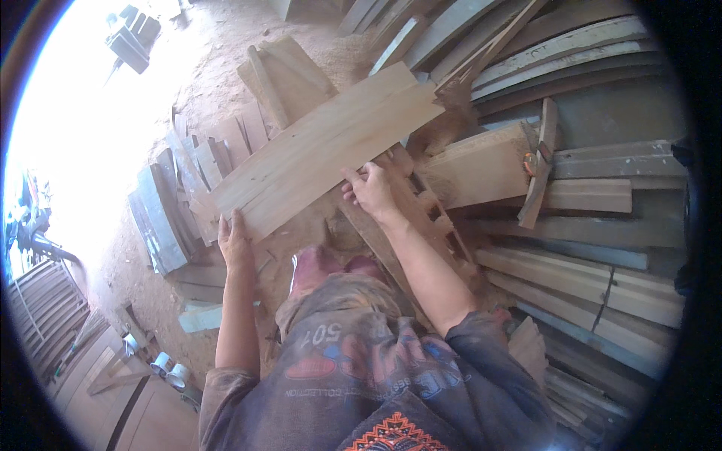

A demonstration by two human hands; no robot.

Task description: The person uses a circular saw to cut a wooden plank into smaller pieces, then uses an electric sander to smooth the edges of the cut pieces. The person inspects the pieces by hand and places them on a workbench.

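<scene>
Two long pale wooden boards (323,143), seemingly laid edge to edge and slightly offset at the far right end, slant across in front of me from lower left to upper right. My left hand (235,240) is closed on their near left end, thumb and fingers at the corner. Along the near long edge, my right hand (370,189) pinches the wood between thumb and fingers, near the middle. The undersides of the boards are hidden. Beneath them and to the right runs a rough timber piece with notches (432,207).
Long planks (556,56) are stacked at the far right, with more lumber (579,282) nearer on the right. A small orange round thing (529,162) rests by a short stick. Offcuts (162,218) lie to the left on dusty ground; white cups (177,374) stand lower left.
</scene>
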